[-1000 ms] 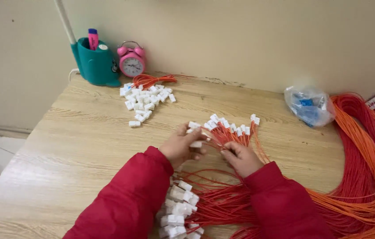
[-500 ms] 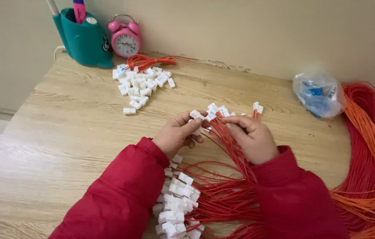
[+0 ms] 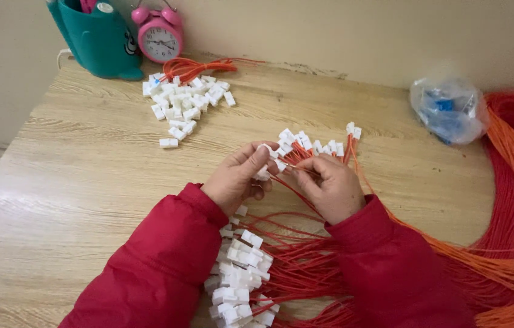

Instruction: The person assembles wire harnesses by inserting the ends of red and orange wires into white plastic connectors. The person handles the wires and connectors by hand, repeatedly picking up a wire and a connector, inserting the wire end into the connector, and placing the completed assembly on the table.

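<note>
Near the middle of the pale wooden bench, the left hand pinches a small white plastic connector steady while the right hand closes on a thin red wire, tip aimed at it. Loose white connectors lie heaped toward the far edge.

Two hands, one pink clock, one teal holder, one plastic bag, three connector heaps.

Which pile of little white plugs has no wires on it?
The loose white plugs at the table's far left, beside the pink clock. The other plugs, at the hands and by the sleeves, sit on red wires.
</note>
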